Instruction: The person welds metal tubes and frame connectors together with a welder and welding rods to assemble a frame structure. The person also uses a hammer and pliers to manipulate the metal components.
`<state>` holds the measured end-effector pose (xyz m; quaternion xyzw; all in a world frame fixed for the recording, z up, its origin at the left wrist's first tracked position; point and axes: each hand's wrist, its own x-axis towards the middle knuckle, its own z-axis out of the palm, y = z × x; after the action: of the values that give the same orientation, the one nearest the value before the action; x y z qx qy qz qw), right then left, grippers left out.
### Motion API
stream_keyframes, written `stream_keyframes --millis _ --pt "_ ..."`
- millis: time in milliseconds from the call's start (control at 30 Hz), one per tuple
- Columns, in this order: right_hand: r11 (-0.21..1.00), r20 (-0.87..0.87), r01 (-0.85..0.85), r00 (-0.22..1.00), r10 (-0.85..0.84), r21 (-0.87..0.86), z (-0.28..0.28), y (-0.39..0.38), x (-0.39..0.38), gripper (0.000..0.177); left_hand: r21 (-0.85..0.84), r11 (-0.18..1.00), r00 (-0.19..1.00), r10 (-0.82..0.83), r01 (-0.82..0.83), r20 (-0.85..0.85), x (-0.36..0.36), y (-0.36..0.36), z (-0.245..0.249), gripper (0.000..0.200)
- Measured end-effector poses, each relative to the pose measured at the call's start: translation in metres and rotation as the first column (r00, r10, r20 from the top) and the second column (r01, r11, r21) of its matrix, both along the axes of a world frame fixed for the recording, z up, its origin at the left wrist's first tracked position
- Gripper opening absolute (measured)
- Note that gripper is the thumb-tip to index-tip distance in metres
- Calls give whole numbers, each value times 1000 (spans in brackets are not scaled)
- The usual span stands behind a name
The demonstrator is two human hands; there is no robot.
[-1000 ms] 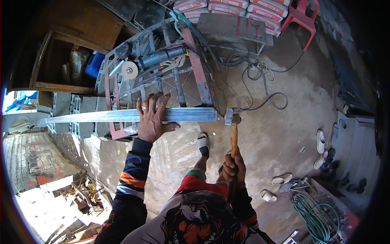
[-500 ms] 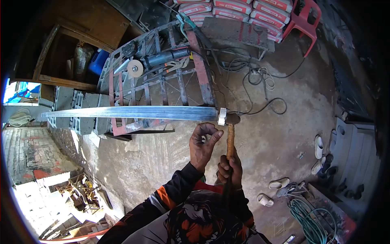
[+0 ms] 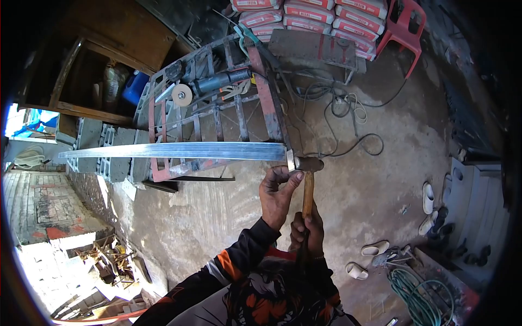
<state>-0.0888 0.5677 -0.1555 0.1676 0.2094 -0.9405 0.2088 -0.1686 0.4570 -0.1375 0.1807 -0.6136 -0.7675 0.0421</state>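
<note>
Floor: bare concrete (image 3: 380,190).
Tube: steel tube (image 3: 174,150) lying across a welded rack (image 3: 266,103).
Left hand (image 3: 277,194): fingertips pinched together under the tube's end.
Right hand (image 3: 308,229): clamped on hammer (image 3: 308,187), head at the tube's end.

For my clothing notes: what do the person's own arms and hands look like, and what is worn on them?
Both hands are bare: no gloves on the left hand or the right hand. The left sleeve is long and black, with an orange band and a pale stripe on the forearm. The right sleeve is dark too; little of it shows.
</note>
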Motion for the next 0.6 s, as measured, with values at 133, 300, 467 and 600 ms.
stream_keyframes --millis 133,300,467,600 --pt "1000 -18 -15 1000 15 -21 -2 0 3 65 40 999 999 37 -37 -1 3 1 0 14" --pt "998 -37 -58 998 59 25 -3 -11 -3 67 130 984 989 110 -122 95 6 -11 10 12" --pt "994 -71 -85 993 89 63 -12 -20 -6 66 -67 995 989 -61 70 137 -1 -86 -5 9" --pt "987 -115 -97 987 112 128 -19 -19 -11 67 -20 1000 997 17 -16 75 -11 -147 -24 8"
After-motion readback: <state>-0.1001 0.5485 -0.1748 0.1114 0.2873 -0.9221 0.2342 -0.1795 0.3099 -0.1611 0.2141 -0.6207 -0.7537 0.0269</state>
